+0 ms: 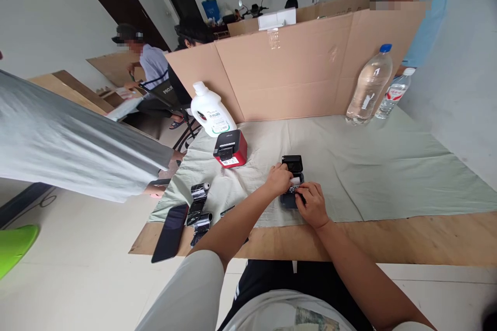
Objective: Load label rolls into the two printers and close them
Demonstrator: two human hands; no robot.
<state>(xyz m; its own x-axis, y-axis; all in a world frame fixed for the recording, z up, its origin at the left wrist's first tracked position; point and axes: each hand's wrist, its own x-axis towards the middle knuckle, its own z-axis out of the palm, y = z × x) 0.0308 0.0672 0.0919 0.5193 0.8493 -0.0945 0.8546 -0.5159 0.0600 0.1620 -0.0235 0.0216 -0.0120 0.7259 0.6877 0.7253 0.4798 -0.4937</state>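
Your left hand (278, 180) and right hand (311, 205) both grip the black printer (292, 181), lid open away from you, near the surface's (427, 240) front edge; red printer (230, 148) stands just left.

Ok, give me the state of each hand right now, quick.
Left hand: curled on the small black device, fingers at a white roll in it.
Right hand: fingers bent, pressing on the device's near end; a firm grip cannot be told.

Illumination: bright, even, diffuse daylight; shadows soft and faint. Mild glare on the clear water bottle (369, 85) at 2 o'clock. Wide-angle distortion bends edges, strongest at 9 and 3 o'clock. Centre sharp; faces pixelated.
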